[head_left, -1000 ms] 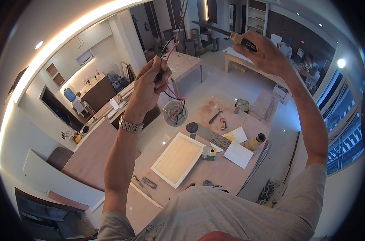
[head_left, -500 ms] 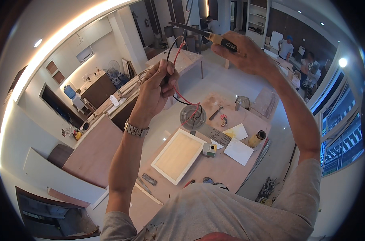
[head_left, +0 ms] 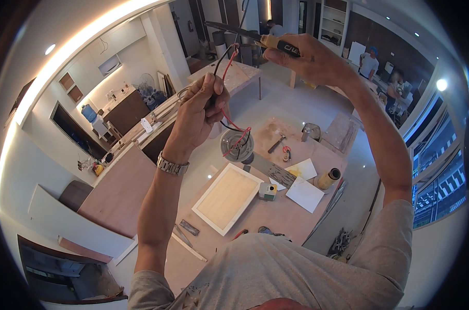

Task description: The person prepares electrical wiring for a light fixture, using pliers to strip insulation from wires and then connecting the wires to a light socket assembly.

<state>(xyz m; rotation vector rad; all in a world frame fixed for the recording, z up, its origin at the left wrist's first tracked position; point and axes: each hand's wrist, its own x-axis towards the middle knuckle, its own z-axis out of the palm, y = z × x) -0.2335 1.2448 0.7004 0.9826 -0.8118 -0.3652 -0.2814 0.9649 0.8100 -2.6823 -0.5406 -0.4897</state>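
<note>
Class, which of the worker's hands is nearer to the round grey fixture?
Left. The left hand grips wires above-left of the fixture; the right hand, holding a tool, is higher and farther off to the right.

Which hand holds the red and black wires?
The left hand, wearing the metal watch, holds the wires; the right hand instead grips a long dark tool by its handle.
</note>
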